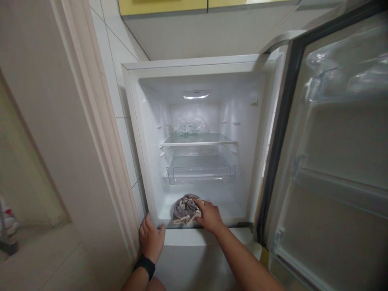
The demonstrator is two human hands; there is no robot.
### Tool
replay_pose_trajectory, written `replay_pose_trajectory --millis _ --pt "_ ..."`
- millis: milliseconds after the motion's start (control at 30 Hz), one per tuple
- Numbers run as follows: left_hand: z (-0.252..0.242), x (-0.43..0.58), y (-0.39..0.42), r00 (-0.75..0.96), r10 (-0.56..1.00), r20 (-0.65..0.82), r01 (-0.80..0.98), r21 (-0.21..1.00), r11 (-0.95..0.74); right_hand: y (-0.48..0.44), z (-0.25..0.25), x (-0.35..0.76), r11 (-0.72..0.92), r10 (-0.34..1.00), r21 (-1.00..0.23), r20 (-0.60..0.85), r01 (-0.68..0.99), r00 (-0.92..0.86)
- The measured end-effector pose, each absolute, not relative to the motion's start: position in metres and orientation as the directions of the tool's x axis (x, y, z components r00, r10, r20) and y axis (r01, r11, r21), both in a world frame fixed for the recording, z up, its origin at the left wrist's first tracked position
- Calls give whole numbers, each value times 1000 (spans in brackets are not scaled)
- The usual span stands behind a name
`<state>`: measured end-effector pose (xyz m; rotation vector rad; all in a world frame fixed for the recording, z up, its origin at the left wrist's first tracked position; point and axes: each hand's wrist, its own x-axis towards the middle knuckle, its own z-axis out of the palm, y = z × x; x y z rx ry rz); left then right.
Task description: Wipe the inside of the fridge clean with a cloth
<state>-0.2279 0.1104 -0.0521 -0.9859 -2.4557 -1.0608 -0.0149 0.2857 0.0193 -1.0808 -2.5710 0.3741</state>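
Note:
A crumpled grey cloth with pale edges [185, 208] lies on the floor of the open white fridge [145, 161], near its front edge. My right hand [209, 214] is closed on the right side of this cloth, fingers curled over it. At the fridge's lower left front corner rests my left hand [152, 238], its thumb and fingers apart and nothing held. A black band [144, 266] circles the left wrist.
The fridge door [339, 153] stands wide open on the right, with clear shelves. Inside are a glass shelf [198, 139] bearing a clear plastic bag [190, 125] and a transparent drawer [201, 174]. A door frame [87, 101] stands close on the left.

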Motion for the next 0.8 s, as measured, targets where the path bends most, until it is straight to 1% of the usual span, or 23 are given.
replay_pose_trajectory --millis 67,100,133,167,233,300,367,433,467,567,633,700,767,800 --pt "-48 -205 102 -566 544 619 824 447 349 283 23 -14 685 719 -361 195 632 -668" --pt "-44 -193 99 -467 599 651 882 390 264 280 25 -12 693 711 -363 197 623 -676" --pt "-38 -181 96 -385 661 644 918 341 202 277 28 -10 703 700 -364 199 611 -686" --pt "-31 -171 95 -334 719 609 934 316 167 272 31 -7 714 687 -366 202 596 -698" --pt "-14 -154 96 -288 819 496 937 324 133 261 38 1 739 656 -370 203 563 -727" --pt "1 -143 101 -273 885 378 911 398 111 247 44 11 772 601 -389 189 503 -777" --pt "12 -133 107 -258 921 292 859 506 80 233 49 22 800 529 -428 175 420 -830" --pt "14 -123 113 -255 930 266 788 614 41 220 52 34 796 494 -495 202 347 -845" --pt "13 -117 116 -253 930 267 746 666 12 215 52 40 778 503 -542 233 318 -832" --pt "-1 -100 127 -278 918 282 569 818 -79 205 40 64 674 608 -702 349 231 -713" --pt "-14 -91 138 -339 902 269 401 908 -120 201 20 89 601 711 -770 392 215 -585" --pt "-23 -86 151 -401 885 235 223 962 -154 193 -6 122 550 788 -791 386 268 -479" --pt "-24 -83 168 -417 885 207 80 978 -191 179 -31 159 540 793 -762 320 357 -518" --pt "-21 -82 178 -420 885 202 46 978 -201 168 -41 177 522 817 -740 289 424 -499"
